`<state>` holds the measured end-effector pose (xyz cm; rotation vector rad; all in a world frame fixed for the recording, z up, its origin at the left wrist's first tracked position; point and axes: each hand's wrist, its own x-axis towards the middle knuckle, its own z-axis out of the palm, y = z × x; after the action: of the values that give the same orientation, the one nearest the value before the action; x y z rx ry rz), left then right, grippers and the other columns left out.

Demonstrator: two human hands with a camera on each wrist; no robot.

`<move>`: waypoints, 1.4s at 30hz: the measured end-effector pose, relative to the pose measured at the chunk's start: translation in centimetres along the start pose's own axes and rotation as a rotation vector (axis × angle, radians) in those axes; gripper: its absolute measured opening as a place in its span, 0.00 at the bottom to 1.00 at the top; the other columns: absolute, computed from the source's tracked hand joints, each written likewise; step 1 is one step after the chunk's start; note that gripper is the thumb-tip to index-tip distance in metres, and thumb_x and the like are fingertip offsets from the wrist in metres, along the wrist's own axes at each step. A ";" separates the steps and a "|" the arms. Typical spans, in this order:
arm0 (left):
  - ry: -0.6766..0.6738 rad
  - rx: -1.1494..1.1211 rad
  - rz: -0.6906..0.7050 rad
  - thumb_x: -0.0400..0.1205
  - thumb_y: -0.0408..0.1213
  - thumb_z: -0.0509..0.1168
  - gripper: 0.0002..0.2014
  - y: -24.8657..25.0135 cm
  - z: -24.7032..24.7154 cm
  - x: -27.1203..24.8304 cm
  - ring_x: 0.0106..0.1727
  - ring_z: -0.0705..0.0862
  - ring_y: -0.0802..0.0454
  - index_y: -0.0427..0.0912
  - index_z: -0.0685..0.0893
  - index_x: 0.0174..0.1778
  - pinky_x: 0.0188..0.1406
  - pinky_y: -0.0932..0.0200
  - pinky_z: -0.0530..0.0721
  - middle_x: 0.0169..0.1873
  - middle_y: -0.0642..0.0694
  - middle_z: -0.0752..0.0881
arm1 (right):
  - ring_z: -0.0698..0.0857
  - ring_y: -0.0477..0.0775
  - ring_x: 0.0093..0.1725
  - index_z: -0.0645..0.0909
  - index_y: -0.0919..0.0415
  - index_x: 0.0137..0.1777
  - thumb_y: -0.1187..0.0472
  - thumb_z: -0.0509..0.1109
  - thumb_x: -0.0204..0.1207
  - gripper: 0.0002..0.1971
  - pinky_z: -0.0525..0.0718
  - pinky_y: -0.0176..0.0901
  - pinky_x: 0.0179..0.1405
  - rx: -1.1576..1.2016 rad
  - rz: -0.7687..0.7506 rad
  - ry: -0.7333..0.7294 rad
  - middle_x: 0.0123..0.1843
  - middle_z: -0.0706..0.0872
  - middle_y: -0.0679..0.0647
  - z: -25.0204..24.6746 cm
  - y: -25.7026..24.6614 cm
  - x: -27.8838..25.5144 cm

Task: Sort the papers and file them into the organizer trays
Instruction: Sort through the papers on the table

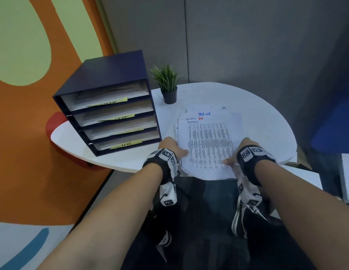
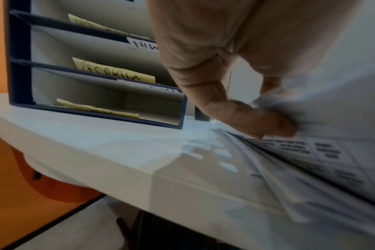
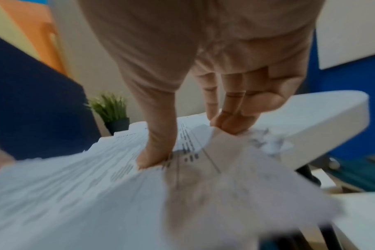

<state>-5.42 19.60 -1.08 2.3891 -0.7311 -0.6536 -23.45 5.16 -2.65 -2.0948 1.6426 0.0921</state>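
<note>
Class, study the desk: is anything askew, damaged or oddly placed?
The paper stack is untidy: sheets fan out unevenly and overhang the near rim of the table. Its corner by the right hand looks crumpled. The organizer sits angled at the table's left edge.

Bare forearms here, no sleeves. Each wrist wears a black strap (image 1: 163,168) carrying a white camera block (image 1: 168,193) stuck with black-and-white square marker tags (image 1: 245,153); thin white cables (image 1: 256,210) trail beneath.

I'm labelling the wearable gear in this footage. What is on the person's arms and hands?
Both forearms are bare, with no sleeves or gloves. Each wrist carries a black strap holding white blocks printed with black square fiducial markers, on the left hand and the right hand. Another marker-covered white unit hangs under each wrist.
</note>
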 end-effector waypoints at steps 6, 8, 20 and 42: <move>-0.024 0.137 -0.034 0.76 0.35 0.69 0.04 -0.2 -0.7 0.0 0.34 0.83 0.45 0.38 0.84 0.39 0.32 0.59 0.82 0.33 0.42 0.84 | 0.79 0.53 0.27 0.80 0.62 0.43 0.42 0.84 0.58 0.27 0.69 0.36 0.19 0.034 0.041 -0.034 0.32 0.83 0.55 0.1 0.5 0.9; -0.020 0.166 -0.042 0.79 0.33 0.66 0.04 -0.2 -1.0 0.1 0.41 0.88 0.44 0.36 0.82 0.40 0.31 0.61 0.80 0.38 0.39 0.87 | 0.78 0.53 0.26 0.82 0.62 0.42 0.49 0.81 0.62 0.18 0.70 0.34 0.19 0.057 0.022 -0.008 0.33 0.84 0.54 0.2 0.6 1.0; 0.126 0.108 0.056 0.82 0.27 0.58 0.11 0.5 -3.8 -0.3 0.49 0.83 0.41 0.35 0.82 0.56 0.45 0.54 0.80 0.48 0.40 0.83 | 0.77 0.53 0.26 0.82 0.63 0.39 0.53 0.69 0.73 0.12 0.70 0.35 0.23 0.163 -0.037 0.032 0.29 0.82 0.54 -0.5 -0.4 0.5; -0.132 -0.600 -0.066 0.86 0.28 0.60 0.08 -8.0 -8.9 -7.8 0.54 0.89 0.41 0.38 0.85 0.53 0.58 0.46 0.86 0.52 0.40 0.91 | 0.88 0.59 0.59 0.79 0.65 0.65 0.70 0.69 0.78 0.15 0.79 0.61 0.67 0.988 -0.494 -0.312 0.60 0.89 0.55 -3.4 -5.8 -10.1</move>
<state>-3.14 33.20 2.63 1.8346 -0.4265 -0.9163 -21.66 13.85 5.58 -1.5125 0.6931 -0.4411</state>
